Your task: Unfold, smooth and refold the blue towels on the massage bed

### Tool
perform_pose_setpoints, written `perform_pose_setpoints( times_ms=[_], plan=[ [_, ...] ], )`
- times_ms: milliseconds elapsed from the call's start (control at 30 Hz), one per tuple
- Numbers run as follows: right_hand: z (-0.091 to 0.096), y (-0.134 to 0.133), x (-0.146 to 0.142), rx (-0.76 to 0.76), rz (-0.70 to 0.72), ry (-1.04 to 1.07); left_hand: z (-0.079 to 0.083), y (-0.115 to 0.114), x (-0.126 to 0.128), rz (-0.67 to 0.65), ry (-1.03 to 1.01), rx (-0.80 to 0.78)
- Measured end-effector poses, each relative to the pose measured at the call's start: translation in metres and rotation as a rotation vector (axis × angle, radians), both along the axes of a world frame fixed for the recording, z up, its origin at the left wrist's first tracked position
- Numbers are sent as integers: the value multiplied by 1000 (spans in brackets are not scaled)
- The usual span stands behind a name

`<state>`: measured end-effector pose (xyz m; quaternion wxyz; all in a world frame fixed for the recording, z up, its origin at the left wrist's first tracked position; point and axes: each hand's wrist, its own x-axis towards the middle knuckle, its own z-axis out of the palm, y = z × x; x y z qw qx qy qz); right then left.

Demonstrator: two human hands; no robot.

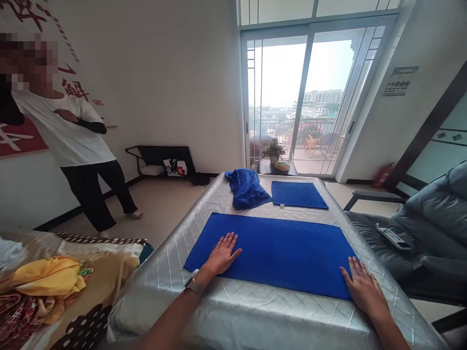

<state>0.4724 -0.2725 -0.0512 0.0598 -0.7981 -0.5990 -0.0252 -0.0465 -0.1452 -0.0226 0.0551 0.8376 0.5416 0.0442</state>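
A large blue towel [277, 250] lies spread flat on a silver quilted table [226, 311]. My left hand [222, 255] rests flat on the towel's near left part, fingers stretched out. Flat on the near right corner lies my right hand [363, 287], fingers also spread. Neither hand holds anything. A smaller folded blue towel [298, 194] lies flat further back, with a crumpled blue towel [246, 188] to its left.
A person in a white shirt and black trousers [78, 155] stands at the left by the wall. A bed with patterned and yellow cloth [51, 277] sits at the near left. A grey armchair [426, 233] with a remote [394, 238] stands right. Glass doors [310, 97] are behind.
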Motion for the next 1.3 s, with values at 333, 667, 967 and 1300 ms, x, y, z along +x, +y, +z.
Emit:
perform_pose_setpoints(
  times_ms=[333,667,967,1300],
  plan=[
    [-9,2,10,-49,-19,-85,-19,2,-96,285,50,96],
    [52,72,-173,-73,327,20,-24,3,-93,295,7,129],
    [35,99,-228,-144,398,101,-39,7,-98,283,10,204],
    [8,70,-49,-121,59,-67,-44,10,-102,282,24,196]
  ],
)
